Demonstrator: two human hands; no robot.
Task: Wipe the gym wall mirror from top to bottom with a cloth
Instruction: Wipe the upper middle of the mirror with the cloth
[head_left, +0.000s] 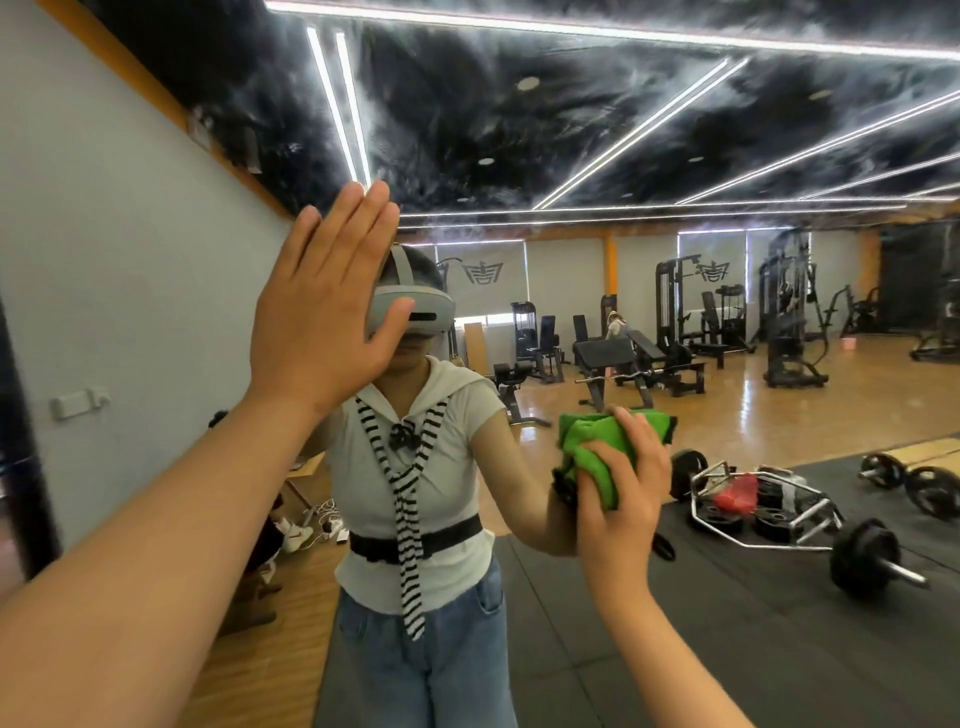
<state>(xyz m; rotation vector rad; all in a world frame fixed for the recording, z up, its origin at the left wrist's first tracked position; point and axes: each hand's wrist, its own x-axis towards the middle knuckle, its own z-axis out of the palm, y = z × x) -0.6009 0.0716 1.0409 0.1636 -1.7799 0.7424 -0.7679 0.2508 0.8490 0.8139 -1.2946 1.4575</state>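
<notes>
Mirror (571, 156) wipe looks midway: right hand (623, 499) grips green cloth (592, 441), left hand (322, 306) is flat and open; next, slide the cloth down.

- White light strips (639, 127) are glowing across a dark marbled ceiling (519, 130).
- A grey wall (130, 234) is running along the left, with orange trim (156, 96) edging its top.
- Grey blinds (483, 270) are hanging along the far wall (563, 270).
- Black weight machines (680, 312) are standing on the glossy wooden floor (753, 410).
- A loaded barbell (865, 556) and a hex bar (769, 499) are lying on black floor mats (753, 649) at the right.
</notes>
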